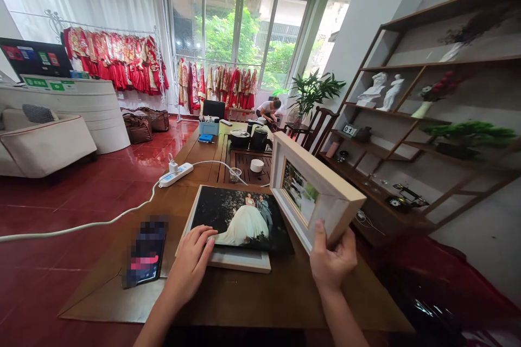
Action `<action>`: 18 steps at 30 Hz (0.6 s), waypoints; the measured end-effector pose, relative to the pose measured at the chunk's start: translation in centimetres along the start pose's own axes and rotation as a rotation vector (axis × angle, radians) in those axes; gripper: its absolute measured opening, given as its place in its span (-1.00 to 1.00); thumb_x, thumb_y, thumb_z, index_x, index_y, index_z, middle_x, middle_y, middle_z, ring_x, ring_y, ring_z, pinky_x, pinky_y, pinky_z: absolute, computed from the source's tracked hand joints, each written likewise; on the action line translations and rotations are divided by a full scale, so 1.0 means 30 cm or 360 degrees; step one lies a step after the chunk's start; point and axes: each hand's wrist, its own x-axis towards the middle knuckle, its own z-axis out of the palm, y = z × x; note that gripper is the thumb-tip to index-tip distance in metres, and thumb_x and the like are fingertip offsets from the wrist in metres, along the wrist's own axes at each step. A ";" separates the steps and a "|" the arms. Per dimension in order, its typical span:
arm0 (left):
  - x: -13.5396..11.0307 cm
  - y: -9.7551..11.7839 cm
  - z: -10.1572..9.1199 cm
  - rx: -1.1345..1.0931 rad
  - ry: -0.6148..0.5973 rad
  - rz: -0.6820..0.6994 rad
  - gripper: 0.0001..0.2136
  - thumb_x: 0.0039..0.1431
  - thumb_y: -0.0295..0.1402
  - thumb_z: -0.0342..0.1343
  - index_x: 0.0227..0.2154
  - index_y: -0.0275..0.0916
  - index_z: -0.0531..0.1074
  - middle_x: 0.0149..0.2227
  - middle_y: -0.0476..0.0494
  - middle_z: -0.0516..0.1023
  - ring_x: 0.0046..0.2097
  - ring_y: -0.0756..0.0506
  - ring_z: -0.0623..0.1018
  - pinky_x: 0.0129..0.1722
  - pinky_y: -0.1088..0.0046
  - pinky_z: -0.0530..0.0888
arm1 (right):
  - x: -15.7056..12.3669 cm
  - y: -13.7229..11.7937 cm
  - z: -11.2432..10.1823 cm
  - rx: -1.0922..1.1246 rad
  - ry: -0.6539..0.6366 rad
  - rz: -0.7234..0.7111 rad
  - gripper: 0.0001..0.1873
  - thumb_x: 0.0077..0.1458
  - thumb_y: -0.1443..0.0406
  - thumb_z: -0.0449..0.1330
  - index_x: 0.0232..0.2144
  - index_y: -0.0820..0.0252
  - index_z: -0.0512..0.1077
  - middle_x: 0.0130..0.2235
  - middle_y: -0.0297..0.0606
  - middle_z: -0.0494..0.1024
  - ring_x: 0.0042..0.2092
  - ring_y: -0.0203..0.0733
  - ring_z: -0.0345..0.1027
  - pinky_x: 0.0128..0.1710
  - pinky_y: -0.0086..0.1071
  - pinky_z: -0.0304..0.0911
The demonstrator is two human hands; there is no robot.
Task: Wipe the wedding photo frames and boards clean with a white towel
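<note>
My right hand (334, 257) grips the lower corner of a deep, light-wood picture frame (345, 190), its thumb on the front face. The frame is tilted up on edge at the right, with a small picture (300, 190) inside its pale mat. My left hand (195, 255) lies with fingers stretched out on the left edge of a dark wedding photo print (244, 217). Beneath the print is another pale frame (240, 261), mostly covered. A phone (144, 252) lies left of my left hand, its screen partly pixelated.
A white power strip (176, 175) with a cable trails off the left of the wooden table (260, 298). A tea tray (244, 165) holding a white cup (256, 165) sits beyond the frames. Shelves (411, 143) stand at right. A person (271, 109) crouches near the window.
</note>
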 end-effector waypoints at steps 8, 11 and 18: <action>0.025 0.039 0.007 0.0188 0.0053 0.0007 -0.71 0.30 -0.22 -0.16 -0.04 -0.09 0.37 0.02 -0.12 0.42 0.10 -0.16 0.36 0.11 0.10 0.27 | 0.108 -0.025 -0.099 0.0396 0.0348 0.0442 -0.51 -0.04 0.15 0.28 -0.06 0.21 0.38 -0.06 -0.13 0.48 -0.06 -0.03 0.39 -0.01 -0.02 0.29; 0.057 0.104 0.037 0.0263 0.0096 0.0126 -0.74 0.27 -0.21 -0.10 -0.07 -0.12 0.37 -0.01 -0.15 0.43 0.08 -0.19 0.37 0.09 0.09 0.28 | 0.135 -0.015 -0.198 0.0478 0.0343 0.0642 -0.49 -0.01 0.14 0.26 0.02 0.09 0.37 0.02 -0.20 0.44 -0.02 -0.05 0.37 0.06 0.00 0.25; 0.240 0.354 0.229 0.0315 -0.0256 0.0724 -0.77 0.23 -0.28 -0.06 -0.09 -0.12 0.34 0.00 -0.17 0.39 0.04 -0.20 0.38 0.05 0.14 0.31 | 0.124 0.094 -0.482 0.0462 0.0320 0.0873 -0.46 -0.01 0.13 0.24 0.06 -0.05 0.33 0.13 -0.28 0.36 0.14 0.02 0.22 0.13 0.08 0.17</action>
